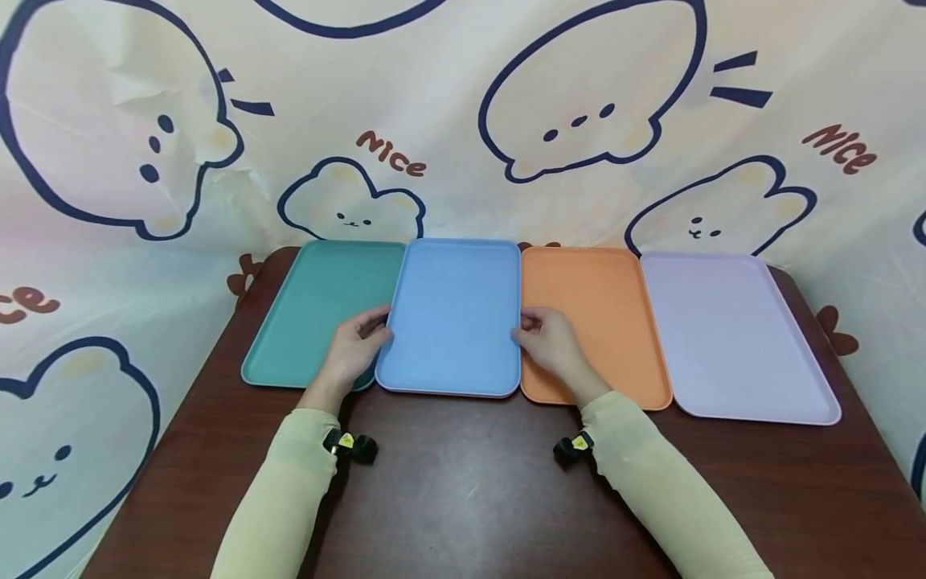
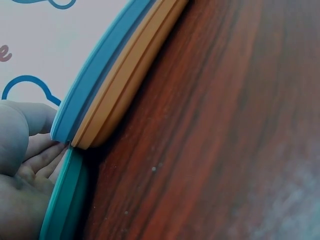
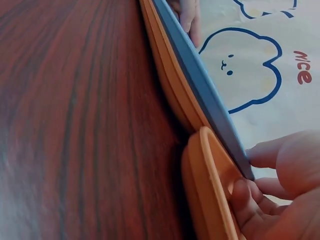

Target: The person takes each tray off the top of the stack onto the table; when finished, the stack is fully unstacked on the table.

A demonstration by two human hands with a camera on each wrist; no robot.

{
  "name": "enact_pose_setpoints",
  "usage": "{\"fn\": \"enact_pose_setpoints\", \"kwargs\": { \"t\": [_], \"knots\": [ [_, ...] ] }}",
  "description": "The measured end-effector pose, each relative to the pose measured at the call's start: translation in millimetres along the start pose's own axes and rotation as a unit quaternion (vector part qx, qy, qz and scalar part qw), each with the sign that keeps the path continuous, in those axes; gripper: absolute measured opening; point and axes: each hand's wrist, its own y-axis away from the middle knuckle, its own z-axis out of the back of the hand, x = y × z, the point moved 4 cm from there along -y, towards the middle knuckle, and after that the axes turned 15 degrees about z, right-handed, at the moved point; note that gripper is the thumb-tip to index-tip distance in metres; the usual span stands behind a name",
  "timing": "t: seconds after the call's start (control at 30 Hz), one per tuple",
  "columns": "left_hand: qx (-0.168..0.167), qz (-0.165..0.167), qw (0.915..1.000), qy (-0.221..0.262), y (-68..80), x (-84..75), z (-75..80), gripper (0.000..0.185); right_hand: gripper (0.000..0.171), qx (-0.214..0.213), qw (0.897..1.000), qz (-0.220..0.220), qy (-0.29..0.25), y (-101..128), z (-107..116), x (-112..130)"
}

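The flat blue rectangular plastic tray (image 1: 452,315) lies second from the left in a row of four on the dark wooden table (image 1: 463,490), at about 12 o'clock from the person's forearms. The left hand (image 1: 352,347) pinches its left long edge at 9 o'clock, thumb on top and fingers curled under the rim; the right hand (image 1: 551,342) pinches the opposite edge at 3 o'clock the same way. A grip on both long sides is how a wide, shallow tray stays level.

In the wrist views the blue tray's rim sits above an orange layer, so it seems to rest on, or just clear of, another orange tray beneath it, though the angle is too close to be sure.

At its 9 o'clock the teal rectangular plastic tray (image 1: 318,310) lies with its edge touching or slightly under the blue one. At 3 o'clock lies the orange rectangular plastic tray (image 1: 604,322), and beyond that the lilac rectangular plastic tray (image 1: 731,334), side by side.

Behind the table hangs a cream cartoon-animal backdrop (image 1: 463,104) printed with the word "Nice" in brown, readable twice. A small yellow label shows on each wrist camera, too small to read.
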Motion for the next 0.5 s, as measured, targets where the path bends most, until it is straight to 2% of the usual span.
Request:
{"fn": "enact_pose_setpoints", "kwargs": {
  "t": [0.2, 0.5],
  "knots": [
    [-0.012, -0.007, 0.9999, -0.002, 0.8, 2.4, 2.1, 0.046, 0.037, -0.020, 1.000, -0.009, 0.016, -2, -3, 2],
    [0.000, -0.021, 0.9998, -0.001, 0.7, 2.0, -0.2, 0.042, 0.037, -0.111, 0.994, -0.014, -0.004, 2, 16, 1]
  ]
}}
